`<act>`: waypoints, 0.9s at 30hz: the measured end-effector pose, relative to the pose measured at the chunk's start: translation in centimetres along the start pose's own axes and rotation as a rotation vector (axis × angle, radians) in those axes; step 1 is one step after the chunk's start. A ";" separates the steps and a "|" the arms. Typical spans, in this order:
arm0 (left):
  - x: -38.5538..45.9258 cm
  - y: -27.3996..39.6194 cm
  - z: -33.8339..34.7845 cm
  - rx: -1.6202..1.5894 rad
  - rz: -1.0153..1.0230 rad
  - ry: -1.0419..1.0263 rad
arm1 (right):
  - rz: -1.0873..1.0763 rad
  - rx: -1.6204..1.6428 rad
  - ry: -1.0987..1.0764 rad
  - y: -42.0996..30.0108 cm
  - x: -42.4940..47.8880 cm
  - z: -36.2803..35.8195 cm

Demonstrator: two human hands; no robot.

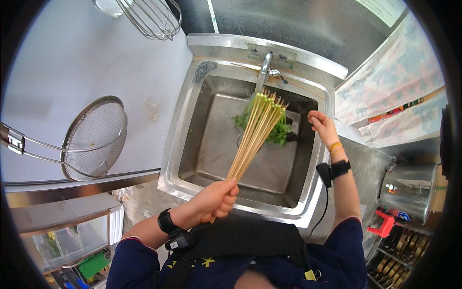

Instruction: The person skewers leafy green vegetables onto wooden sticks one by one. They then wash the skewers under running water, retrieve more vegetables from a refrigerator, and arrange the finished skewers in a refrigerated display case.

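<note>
My left hand point(218, 198) grips the lower ends of a bundle of thin bamboo skewers point(249, 150). The bundle slants up and away over the stainless steel sink point(213, 144). Pale green pieces of vegetable point(270, 103) are threaded near its far tips, just below the faucet point(266, 67). Water appears to run from the spout onto them. Leafy green herbs point(279, 133) lie in the basin, partly hidden behind the skewers. Over the sink's right rim, my right hand point(322, 124) hangs with loosely bent fingers and nothing visible in it.
On the white worktop at left sit a mesh strainer point(95, 137) and a wire whisk point(153, 18). A steel scouring pad point(205, 69) rests on the sink's back left corner. At right stand a metal pot point(408, 191) and a red plastic object point(384, 222).
</note>
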State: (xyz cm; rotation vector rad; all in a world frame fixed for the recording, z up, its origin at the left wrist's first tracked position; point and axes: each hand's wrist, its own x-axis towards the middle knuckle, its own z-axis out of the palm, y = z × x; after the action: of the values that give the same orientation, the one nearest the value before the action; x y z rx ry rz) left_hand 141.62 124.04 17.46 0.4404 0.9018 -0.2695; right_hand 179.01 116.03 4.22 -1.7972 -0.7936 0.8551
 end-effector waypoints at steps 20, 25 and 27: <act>-4.1 -4.4 -0.3 -0.187 0.170 0.164 | 0.299 0.434 -0.342 -5.0 17.1 4.1; -5.6 -4.7 0.2 -0.145 0.172 0.124 | 0.072 0.677 -0.216 -7.7 7.6 4.6; -5.6 -4.7 -0.2 -0.098 0.175 0.078 | 0.019 0.589 -0.523 -5.9 1.4 4.5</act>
State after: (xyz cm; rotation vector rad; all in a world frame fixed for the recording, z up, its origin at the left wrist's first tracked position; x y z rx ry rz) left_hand 136.25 120.22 20.69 0.4380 0.9424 -0.0480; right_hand 175.24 121.25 8.10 -1.0720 -0.7403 1.4307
